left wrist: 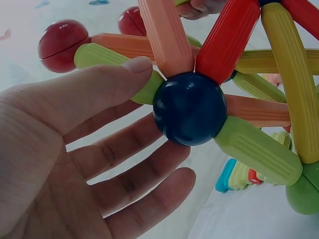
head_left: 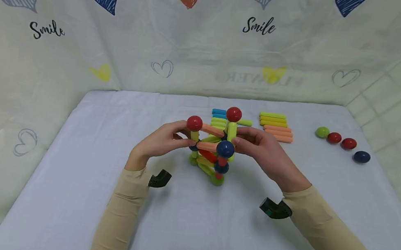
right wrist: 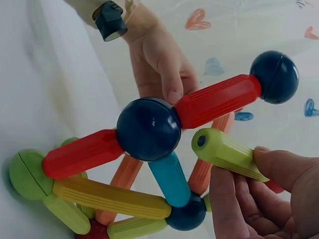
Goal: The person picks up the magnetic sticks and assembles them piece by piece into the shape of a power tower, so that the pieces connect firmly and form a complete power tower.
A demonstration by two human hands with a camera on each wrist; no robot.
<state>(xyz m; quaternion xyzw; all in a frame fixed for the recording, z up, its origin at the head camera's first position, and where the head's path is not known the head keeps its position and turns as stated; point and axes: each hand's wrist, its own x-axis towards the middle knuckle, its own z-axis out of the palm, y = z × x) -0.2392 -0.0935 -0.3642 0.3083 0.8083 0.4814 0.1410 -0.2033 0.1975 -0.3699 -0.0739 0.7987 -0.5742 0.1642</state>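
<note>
In the head view, a frame [head_left: 208, 146] of rods and balls stands near the middle of the table [head_left: 173, 229], between the left hand [head_left: 163, 139] and the right hand [head_left: 269, 155]. Blue rods [head_left: 219, 112] and others lie behind it, with yellow rods [head_left: 273, 123] and orange rods [head_left: 278, 129] to their right. Farther right sit a green ball [head_left: 322, 132], two red balls [head_left: 334, 138] and a navy ball [head_left: 362, 157].

In the left wrist view, the left hand pinches the frame's side rod [left wrist: 94, 54], its thumb over the rod, its other fingers behind, near the joint ball [left wrist: 189, 108].

In the right wrist view, the right hand pinches a lime rod [right wrist: 229, 152] between thumb and fingers, its dark-centred end exposed beside the frame.
</note>
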